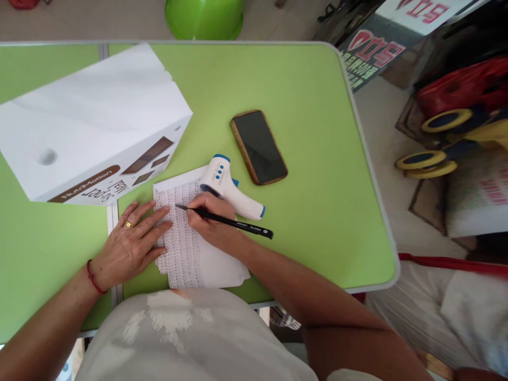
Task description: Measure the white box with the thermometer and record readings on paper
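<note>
My right hand (212,222) grips a black pen (238,223), its tip over a sheet of paper (222,267) covered in rows of small handwritten marks. Flat on the paper's left edge rests my left hand (137,238), fingers spread, with a gold ring and a red wrist cord. A white and blue infrared thermometer (238,198) lies across the upper right of the paper, just beyond my right hand. Farther off on the table is a phone (260,147) in a brown case, its screen dark.
A large white box (95,121) with brown printing stands at the left of the green table (317,211). Beyond the far edge is a green bucket-like object (204,18). Printed boxes (373,50) and yellow-handled scissors-like objects (446,120) are off to the right.
</note>
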A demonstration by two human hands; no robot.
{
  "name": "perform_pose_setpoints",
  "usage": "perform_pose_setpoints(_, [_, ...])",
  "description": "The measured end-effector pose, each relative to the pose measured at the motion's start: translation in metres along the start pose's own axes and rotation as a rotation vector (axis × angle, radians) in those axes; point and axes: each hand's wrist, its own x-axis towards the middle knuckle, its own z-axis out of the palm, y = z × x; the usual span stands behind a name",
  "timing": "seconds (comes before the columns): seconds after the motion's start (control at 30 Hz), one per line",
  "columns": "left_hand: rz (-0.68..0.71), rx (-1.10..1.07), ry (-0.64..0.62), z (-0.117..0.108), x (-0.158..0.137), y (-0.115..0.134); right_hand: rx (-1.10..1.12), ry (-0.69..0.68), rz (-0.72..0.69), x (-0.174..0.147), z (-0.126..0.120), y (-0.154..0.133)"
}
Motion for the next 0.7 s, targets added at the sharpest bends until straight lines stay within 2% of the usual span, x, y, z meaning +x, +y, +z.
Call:
perform_pose_setpoints(0.23, [0.008, -0.005, 0.009, -0.0001, -0.0003, 0.0004, -0.026, 0.034, -0.047, 0.0006, 0.0005, 0.0000])
perform_pose_setpoints(0.7, [0.006, -0.003, 0.006, -0.0007, -0.0006, -0.0002, -0.017, 0.008, -0.016, 0.0005, -0.0011, 0.0007])
